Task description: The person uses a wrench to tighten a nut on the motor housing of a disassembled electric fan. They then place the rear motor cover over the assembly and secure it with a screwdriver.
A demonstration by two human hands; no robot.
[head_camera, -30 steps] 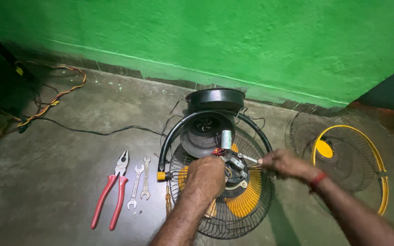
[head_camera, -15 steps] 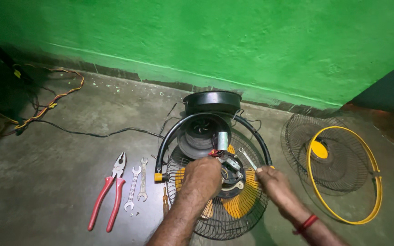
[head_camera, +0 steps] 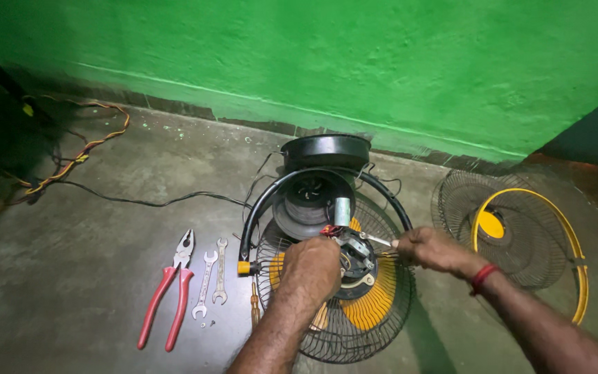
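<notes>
A dismantled fan lies on the concrete floor (head_camera: 91, 277) in the lower middle of the frame, its rear wire guard (head_camera: 382, 325) flat under yellow blades (head_camera: 375, 305). The left hand (head_camera: 311, 269) rests curled over the motor housing (head_camera: 358, 266) at the centre of the guard, gripping it from the left side. The right hand (head_camera: 432, 249), with a red thread at the wrist, comes in from the right and pinches a thin metal tool (head_camera: 375, 239) whose tip points at the top of the motor, just beside the left hand's knuckles. A black curved stand arm (head_camera: 261, 208) arches over the guard, and the round black base (head_camera: 325, 151) sits behind it near the green wall (head_camera: 354, 62). To the left of the fan lie red-handled pliers (head_camera: 167, 294) and two small spanners (head_camera: 212, 280), side by side. At the right edge lies a second wire guard with a yellow rim (head_camera: 562, 228). Loose wires (head_camera: 81, 154) trail across the upper left.
</notes>
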